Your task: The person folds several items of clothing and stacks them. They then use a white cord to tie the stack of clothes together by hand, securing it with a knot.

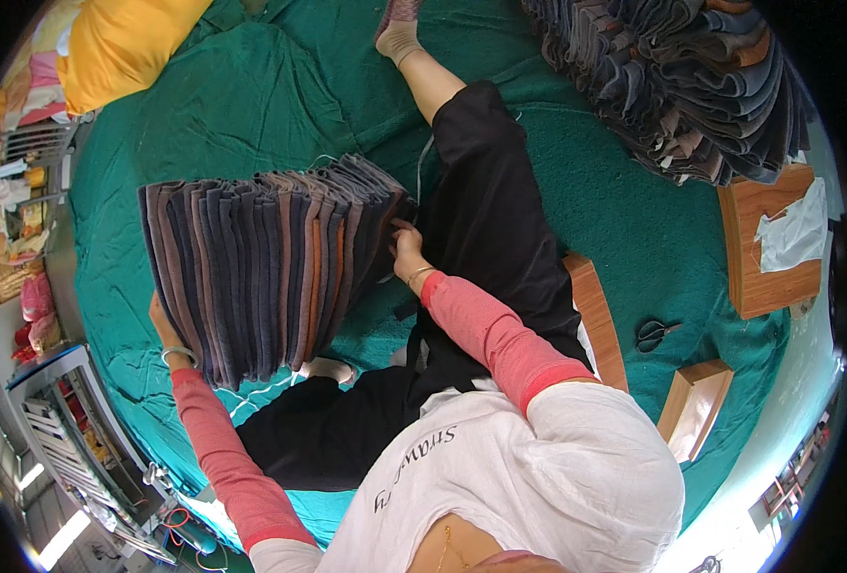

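Note:
A thick row of folded cloths, mostly dark grey and brown with a little orange, stands on edge in front of me over a green cloth floor cover. My left hand, with a bangle at the wrist, presses against the row's left end; its fingers are partly hidden behind the cloth. At the right end, my right hand holds the last cloths, fingertips partly out of sight. Between both hands the row is squeezed together. White string shows under and beside the bundle.
My black-trousered legs spread around the bundle. A large pile of similar cloths rises at upper right. Black-handled scissors, a small wooden box and a wooden block with white cloth are at right. A yellow cloth bundle lies upper left.

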Motion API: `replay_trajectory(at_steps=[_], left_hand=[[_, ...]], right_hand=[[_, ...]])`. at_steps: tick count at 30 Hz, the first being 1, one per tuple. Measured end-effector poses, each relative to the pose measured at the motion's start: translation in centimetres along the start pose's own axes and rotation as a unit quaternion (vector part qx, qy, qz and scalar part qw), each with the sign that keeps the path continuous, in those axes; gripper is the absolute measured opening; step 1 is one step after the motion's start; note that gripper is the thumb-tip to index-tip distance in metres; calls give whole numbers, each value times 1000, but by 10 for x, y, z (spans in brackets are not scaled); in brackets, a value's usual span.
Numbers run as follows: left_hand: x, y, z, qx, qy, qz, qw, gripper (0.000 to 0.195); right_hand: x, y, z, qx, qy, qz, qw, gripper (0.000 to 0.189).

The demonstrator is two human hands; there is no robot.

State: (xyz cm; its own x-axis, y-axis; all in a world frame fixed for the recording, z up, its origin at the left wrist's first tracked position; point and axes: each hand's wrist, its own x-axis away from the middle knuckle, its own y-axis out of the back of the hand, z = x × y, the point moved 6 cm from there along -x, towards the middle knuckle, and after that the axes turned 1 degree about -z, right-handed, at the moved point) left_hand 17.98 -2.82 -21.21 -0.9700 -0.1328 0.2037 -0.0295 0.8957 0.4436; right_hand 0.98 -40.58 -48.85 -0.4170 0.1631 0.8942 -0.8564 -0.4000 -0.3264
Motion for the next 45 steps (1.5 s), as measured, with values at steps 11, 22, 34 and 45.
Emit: replay_trajectory(at_steps=[11, 22, 34, 45], left_hand=[[-4, -1, 7, 4, -10, -4, 1000, 31], [0, 8, 1, -22, -40, -13, 999, 27], [-8, 17, 12, -3, -30, -25, 999, 26], [-1, 7, -2, -124, -98, -16, 987, 29]], right_hand=[[-22, 7, -23, -117, -31, -52, 991, 33], [-19, 8, -23, -84, -43, -29, 995, 40], [-35, 18, -28, 33, 38, -15, 999, 37], [-46, 29, -33, -63, 59, -16, 996, 30]])
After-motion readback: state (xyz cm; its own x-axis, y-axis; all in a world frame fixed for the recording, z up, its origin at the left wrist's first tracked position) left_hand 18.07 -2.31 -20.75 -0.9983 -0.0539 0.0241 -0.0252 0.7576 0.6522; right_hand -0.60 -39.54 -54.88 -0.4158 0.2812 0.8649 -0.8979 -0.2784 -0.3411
